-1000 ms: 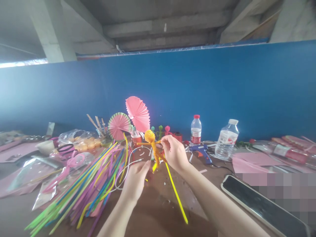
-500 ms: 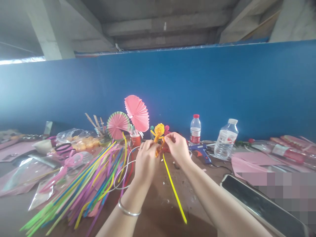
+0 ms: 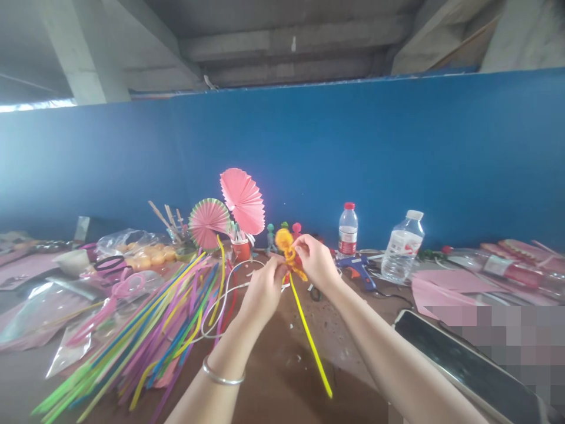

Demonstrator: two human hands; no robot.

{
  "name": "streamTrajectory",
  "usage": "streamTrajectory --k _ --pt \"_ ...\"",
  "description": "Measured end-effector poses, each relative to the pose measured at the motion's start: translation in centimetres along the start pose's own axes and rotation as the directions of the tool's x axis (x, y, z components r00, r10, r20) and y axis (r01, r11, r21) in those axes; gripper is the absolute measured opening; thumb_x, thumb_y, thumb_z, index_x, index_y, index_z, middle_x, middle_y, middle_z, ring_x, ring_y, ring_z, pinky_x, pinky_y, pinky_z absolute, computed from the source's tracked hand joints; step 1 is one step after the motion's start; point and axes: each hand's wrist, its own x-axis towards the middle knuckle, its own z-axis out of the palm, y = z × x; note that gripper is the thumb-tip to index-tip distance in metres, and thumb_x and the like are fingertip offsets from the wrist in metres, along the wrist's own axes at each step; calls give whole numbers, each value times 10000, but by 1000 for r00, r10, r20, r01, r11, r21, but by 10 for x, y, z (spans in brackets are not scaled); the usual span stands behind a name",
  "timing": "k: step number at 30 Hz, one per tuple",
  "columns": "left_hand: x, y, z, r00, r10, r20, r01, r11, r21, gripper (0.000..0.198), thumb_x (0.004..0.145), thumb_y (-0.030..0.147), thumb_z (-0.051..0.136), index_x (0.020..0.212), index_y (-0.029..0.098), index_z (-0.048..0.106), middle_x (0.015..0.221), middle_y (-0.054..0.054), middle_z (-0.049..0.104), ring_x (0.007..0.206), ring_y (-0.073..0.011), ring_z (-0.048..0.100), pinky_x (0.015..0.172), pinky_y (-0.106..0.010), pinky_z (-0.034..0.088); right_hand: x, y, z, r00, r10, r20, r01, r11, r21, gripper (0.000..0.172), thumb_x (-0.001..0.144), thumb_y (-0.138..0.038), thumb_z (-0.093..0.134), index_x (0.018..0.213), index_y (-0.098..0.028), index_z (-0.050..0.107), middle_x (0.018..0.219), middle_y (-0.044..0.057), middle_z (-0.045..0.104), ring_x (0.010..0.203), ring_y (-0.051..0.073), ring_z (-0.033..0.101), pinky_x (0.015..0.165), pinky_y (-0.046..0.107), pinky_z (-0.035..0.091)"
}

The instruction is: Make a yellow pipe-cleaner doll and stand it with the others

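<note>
Between my two hands is a small pipe-cleaner figure (image 3: 289, 254) with a round yellow head and orange limbs. My left hand (image 3: 266, 282) pinches it from the left at an arm or side. From the right, the fingertips of my right hand (image 3: 314, 259) pinch it just below the head. A straight yellow pipe cleaner (image 3: 311, 338) lies on the table beneath, its far end near the figure's feet. Small coloured figures, one of them pink (image 3: 297, 228), stand behind it, partly hidden by my hands.
Left lies a pile of coloured pipe cleaners (image 3: 132, 335), with plastic bags and scissors (image 3: 110, 265) beyond. Pink paper fans (image 3: 242, 200) rise by a red cup (image 3: 241, 250). A blue glue gun (image 3: 359, 270), two bottles (image 3: 402, 247) and a phone (image 3: 463, 365) are to the right.
My left hand has shifted from in front of the figure to its left side, so the figure's body and limbs now show. My right hand has stayed close to the head.
</note>
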Motion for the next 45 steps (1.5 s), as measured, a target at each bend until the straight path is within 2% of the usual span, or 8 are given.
streamTrajectory --k 7,14,19,23,26,31,37,45 --pt "5 -10 -13 999 0 -40 4 996 94 204 826 264 414 806 198 606 762 -19 642 704 -157 584 644 -243 410 3 8 -6 989 -44 143 47 999 -20 130 752 -162 416 764 -201 539 720 -6 605 650 133 540 597 219 373" --pt "8 -16 -25 958 239 -157 -187 939 290 150 801 188 463 787 177 612 729 -35 611 698 -153 562 682 -268 421 1 5 -11 951 -145 274 177 980 -94 158 749 -121 389 690 -185 521 652 -21 536 615 118 473 572 213 332" --pt "15 1 -56 918 383 -104 -350 904 245 103 747 189 530 698 190 619 1054 -77 567 1004 -210 510 884 -365 386 -1 -9 -21 875 -263 406 218 964 155 180 741 -93 390 714 -178 546 714 -18 568 670 108 505 618 212 378" --pt "25 10 -86 969 141 204 -105 979 -177 113 741 230 538 702 187 635 986 -88 612 931 -223 567 781 -354 453 -3 -28 -32 838 -361 410 207 904 374 136 766 -130 433 739 -180 556 768 -3 582 735 118 542 673 236 419" --pt "30 7 -96 906 33 421 193 855 -482 116 664 269 628 684 157 649 701 -79 630 660 -197 602 601 -312 474 -8 -43 -36 810 -390 438 125 844 521 110 810 -212 451 759 -187 545 805 16 576 771 130 557 709 271 446" --pt "19 2 -71 849 -12 529 488 402 -775 182 593 294 684 707 164 629 663 -33 609 492 -120 548 454 -233 427 -17 -54 -25 863 -398 311 50 680 731 163 803 -340 497 719 -201 502 817 29 565 773 144 570 723 309 471" --pt "3 4 -15 794 -190 578 604 135 -785 155 679 291 631 756 162 591 602 10 545 375 -22 407 320 -129 261 -21 -50 -3 972 -109 209 -68 717 694 133 823 -349 445 790 -220 433 857 27 573 529 88 515 447 207 422" --pt "-4 -3 -14 940 -263 216 282 246 -927 121 661 140 570 776 153 604 777 -35 635 644 -117 586 570 -210 457 -17 -32 10 1000 0 1 0 899 438 89 807 -244 415 776 -197 484 757 10 577 685 135 571 653 243 448"
